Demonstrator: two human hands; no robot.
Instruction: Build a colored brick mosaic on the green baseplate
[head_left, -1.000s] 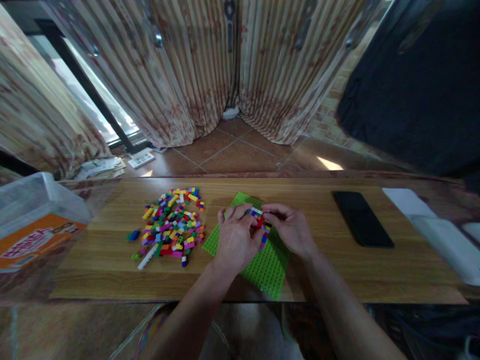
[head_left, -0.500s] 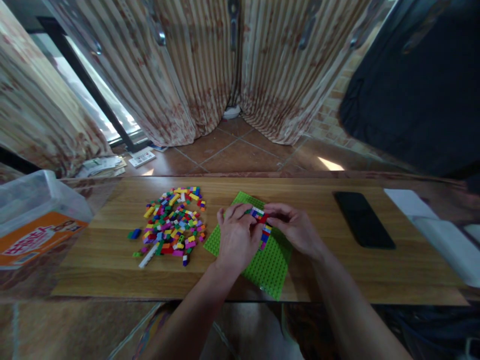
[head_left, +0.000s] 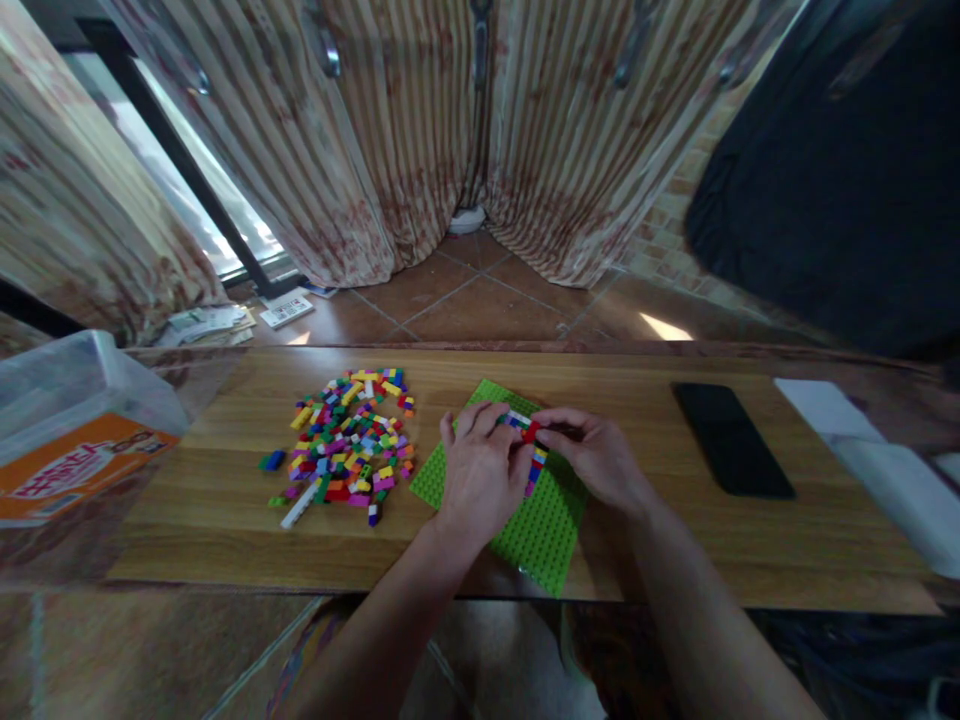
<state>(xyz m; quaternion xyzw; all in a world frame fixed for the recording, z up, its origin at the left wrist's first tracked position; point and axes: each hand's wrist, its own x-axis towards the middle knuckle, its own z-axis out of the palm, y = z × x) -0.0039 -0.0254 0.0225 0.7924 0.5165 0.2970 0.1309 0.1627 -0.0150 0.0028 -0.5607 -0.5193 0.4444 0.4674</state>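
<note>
Red brick (head_left: 530,433) at frame centre, over green baseplate (head_left: 540,530) on tabletop: tiny, light, stiff, slippery; pinch its side walls. Right hand (head_left: 600,458) pinches it; left hand (head_left: 482,472) steadies brick row (head_left: 534,468).

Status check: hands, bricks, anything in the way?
Both hands over green baseplate; right grip pinches red brick at the multicoloured row. Loose brick pile left. Phone right, apart.

The left hand (head_left: 480,470) covers much of the green baseplate (head_left: 536,530) and the lower rows of the small brick strip (head_left: 531,455). A clear plastic box (head_left: 67,430) is cut off at the left edge, its label too blurred to read. White paper (head_left: 885,470) runs off the frame at right.
</note>
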